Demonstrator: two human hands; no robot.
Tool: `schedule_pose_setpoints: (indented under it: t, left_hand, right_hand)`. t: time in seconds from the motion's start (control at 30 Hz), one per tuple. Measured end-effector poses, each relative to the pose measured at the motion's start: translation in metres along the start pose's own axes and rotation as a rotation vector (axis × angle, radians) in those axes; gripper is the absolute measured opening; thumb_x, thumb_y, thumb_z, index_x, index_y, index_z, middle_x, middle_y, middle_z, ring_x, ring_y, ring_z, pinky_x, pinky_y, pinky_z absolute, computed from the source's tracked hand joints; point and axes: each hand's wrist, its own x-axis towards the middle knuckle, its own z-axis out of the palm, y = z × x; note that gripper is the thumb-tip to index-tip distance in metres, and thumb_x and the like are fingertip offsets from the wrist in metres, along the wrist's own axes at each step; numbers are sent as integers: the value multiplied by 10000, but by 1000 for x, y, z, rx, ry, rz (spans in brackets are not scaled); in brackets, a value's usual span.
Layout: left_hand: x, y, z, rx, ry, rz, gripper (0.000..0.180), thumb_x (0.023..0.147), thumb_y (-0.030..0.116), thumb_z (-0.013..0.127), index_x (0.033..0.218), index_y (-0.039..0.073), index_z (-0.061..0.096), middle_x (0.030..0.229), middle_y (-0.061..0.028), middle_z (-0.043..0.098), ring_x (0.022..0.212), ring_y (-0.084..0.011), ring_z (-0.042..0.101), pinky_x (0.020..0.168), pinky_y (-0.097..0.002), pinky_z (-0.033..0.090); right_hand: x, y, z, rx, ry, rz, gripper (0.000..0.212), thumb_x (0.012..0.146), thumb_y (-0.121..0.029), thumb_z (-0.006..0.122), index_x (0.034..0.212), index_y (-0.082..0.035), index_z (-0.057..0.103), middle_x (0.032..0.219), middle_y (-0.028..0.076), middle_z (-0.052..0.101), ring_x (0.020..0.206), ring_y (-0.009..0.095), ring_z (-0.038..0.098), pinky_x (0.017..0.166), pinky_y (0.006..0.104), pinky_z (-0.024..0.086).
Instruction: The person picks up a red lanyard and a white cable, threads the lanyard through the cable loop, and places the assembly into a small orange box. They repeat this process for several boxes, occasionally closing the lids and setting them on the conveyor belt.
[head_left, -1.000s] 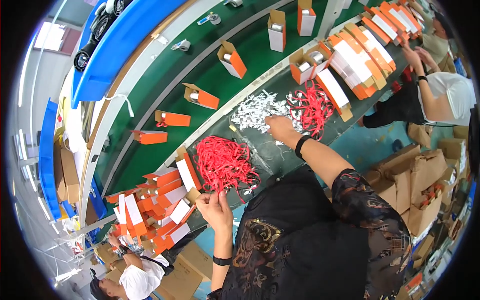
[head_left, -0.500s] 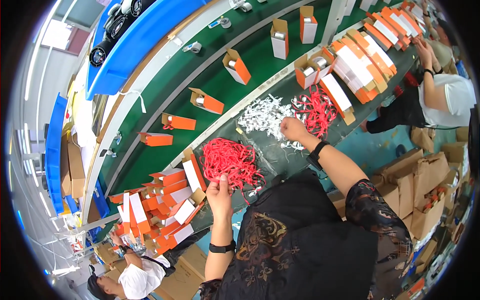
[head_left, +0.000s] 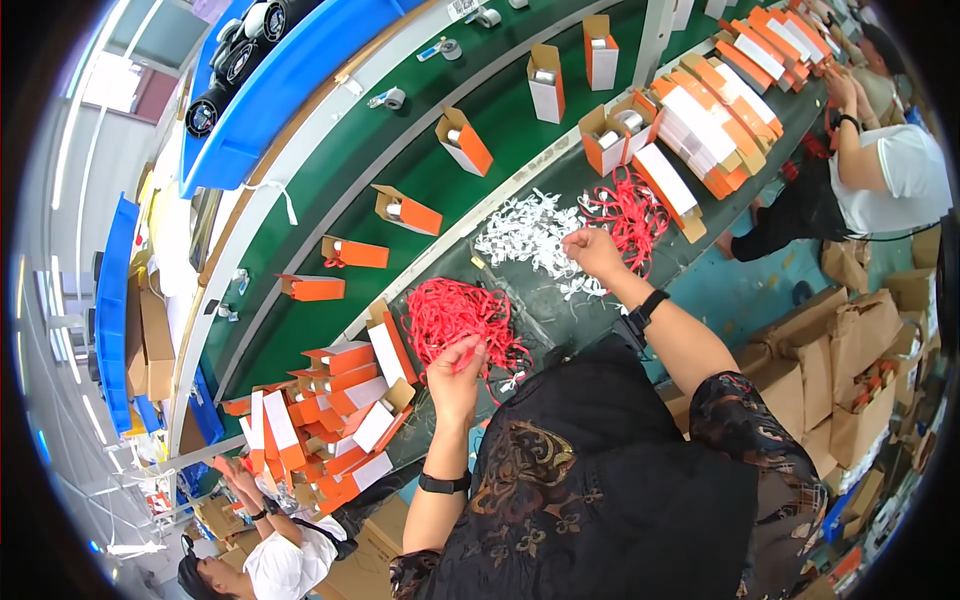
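the workshop runs away behind a green conveyor belt (head_left: 400, 152), with your dark work table (head_left: 560, 318) along its near side. from how things lie, you look partway through: the near belt boxes stand with flaps up, most showing a pale or silvery part inside, and a bit of red shows at the mouth of the second from the left. what seems left is plenty, since the strips and pieces lie loose in heaps.

your left hand (head_left: 454, 380) is at the near edge of the large red strip heap (head_left: 455, 308), thumb and fingers drawn close together, seemingly on a red strand. your right hand (head_left: 598, 254) is at the right, near edge of the white heap (head_left: 525, 232), fingertips pinched; you can't tell from here whether a piece is between them.

count: two red heaps, the smaller red heap (head_left: 640, 215) being right of the white one; one white heap, its pieces too tangled to number. six open belt boxes (head_left: 470, 155) stand on this side of the post, and two open boxes (head_left: 601, 155) stand together at the table's far right. the left box pile (head_left: 282, 420) overlaps too much to count.
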Motion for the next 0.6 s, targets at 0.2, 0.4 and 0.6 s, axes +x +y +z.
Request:
schedule_pose_setpoints:
  t: [0.2, 0.4, 0.6]
  left_hand:
    - [19, 17, 14, -217, 0, -50, 204, 923, 34, 644, 1112, -44, 654, 913, -77, 694, 777, -133, 656, 681, -249, 538]
    - [19, 22, 25, -205, -11, -44, 215, 920, 46, 655, 1116, -40, 649, 919, -87, 687, 776, -146, 657, 677, -254, 539]
    - [25, 9, 29, -292, -28, -146, 179, 929, 39, 636, 1103, 1, 644, 943, -66, 682, 757, -154, 652, 659, -267, 546]
  right_hand:
    - [-23, -53, 6, 328, -38, 57, 90, 823, -67, 690, 871, 6, 712, 763, 53, 699, 718, 101, 640, 622, 277, 503]
    - [3, 1, -16, 183, -137, 226, 187, 762, 15, 684, 948, 13, 704, 743, 77, 684, 663, 156, 656, 531, 271, 492]
    - [-22, -29, -5, 511, -128, 345, 228, 817, 10, 675, 1037, -14, 615, 843, 56, 672, 669, 149, 645, 565, 272, 517]
